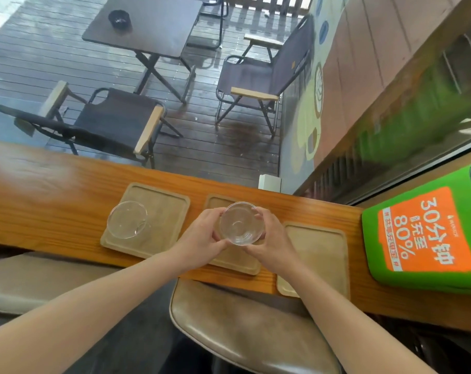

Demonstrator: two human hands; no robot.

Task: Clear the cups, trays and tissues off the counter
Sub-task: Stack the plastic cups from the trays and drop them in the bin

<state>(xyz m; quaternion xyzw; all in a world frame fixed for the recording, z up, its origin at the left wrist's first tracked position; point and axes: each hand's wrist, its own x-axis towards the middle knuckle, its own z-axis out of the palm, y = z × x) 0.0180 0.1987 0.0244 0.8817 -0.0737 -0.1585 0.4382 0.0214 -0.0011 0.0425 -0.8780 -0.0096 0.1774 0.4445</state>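
The left hand (202,233) and right hand (269,238) are curled round opposite sides of one clear glass cup (241,224), holding it over the middle tray (237,261) on the wooden surface (53,190). Left of the left hand, a second glass cup (127,219) sits on another tray (158,209). A third tray (320,255) lies just right of the right hand, with a green box (417,238) beyond it.
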